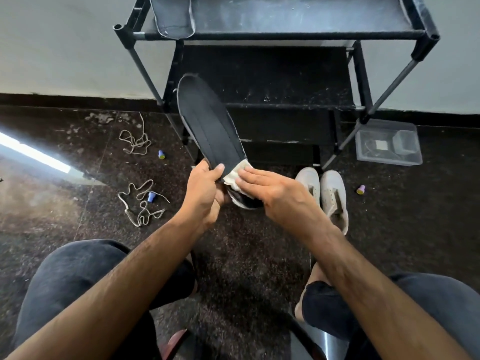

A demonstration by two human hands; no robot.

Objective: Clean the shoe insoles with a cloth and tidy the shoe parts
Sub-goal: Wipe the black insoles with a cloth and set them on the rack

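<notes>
Knees: my two dark-trousered knees sat nearest the camera, forearms reaching out between them over the floor.
Shoe rack: the black shoe rack stood ahead against the wall, a second insole hanging over its top shelf.
Insole: the dark insole was up in the air in front of me, its long axis running away from me and a little leftward, the far tip over the rack and the near end at my hands.
Left hand: my left hand had its grip pinching the near end, thumb on top, fingers curled beneath.
Right hand: my right hand lay fingers straight, pressing the cloth flat onto that same near end, just beside the left thumb.
Next stroke, I judged: the uncleaned length lay beyond my right hand, so the wipe would run outward along the axis.
Shoes: white shoes stood on the floor to my right.
Laces: loose laces lay to my left.
</notes>
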